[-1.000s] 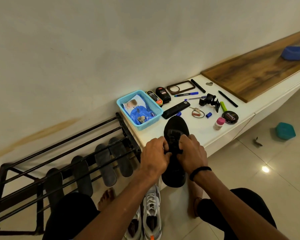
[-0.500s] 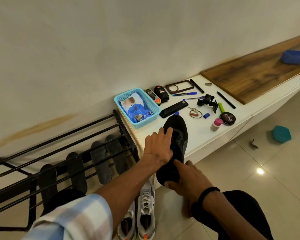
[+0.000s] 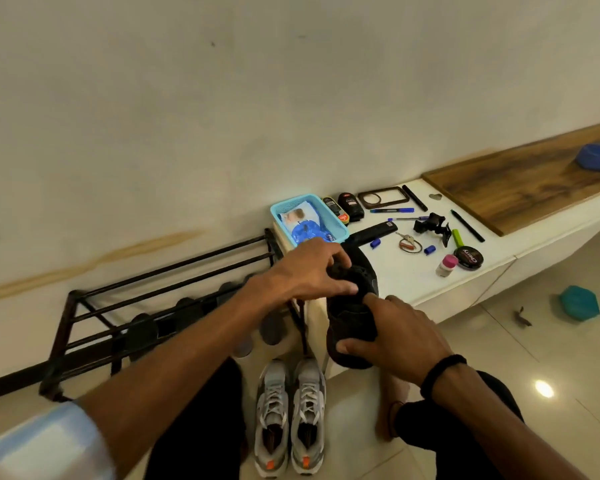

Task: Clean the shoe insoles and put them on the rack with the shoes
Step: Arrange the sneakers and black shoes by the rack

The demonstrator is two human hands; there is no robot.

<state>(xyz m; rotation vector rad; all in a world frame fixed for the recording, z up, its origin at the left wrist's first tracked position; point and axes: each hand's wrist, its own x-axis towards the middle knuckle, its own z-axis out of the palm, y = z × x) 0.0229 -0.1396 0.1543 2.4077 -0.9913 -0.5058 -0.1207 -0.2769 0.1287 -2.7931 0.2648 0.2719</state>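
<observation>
A black shoe (image 3: 352, 306) sits toe toward twelve o'clock over the white counter's edge; dark insoles (image 3: 142, 332) lean on the black rack (image 3: 84, 306) at nine o'clock.

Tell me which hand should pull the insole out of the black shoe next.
Probably the left hand: its fingers curl at the black shoe opening, while the right hand grips the heel, steadying it.

A blue basket (image 3: 340, 230) (a wipes packet inside), pens, keys (image 3: 408, 242) and a polish tin (image 3: 468, 258) crowd the white table (image 3: 409, 278)
</observation>
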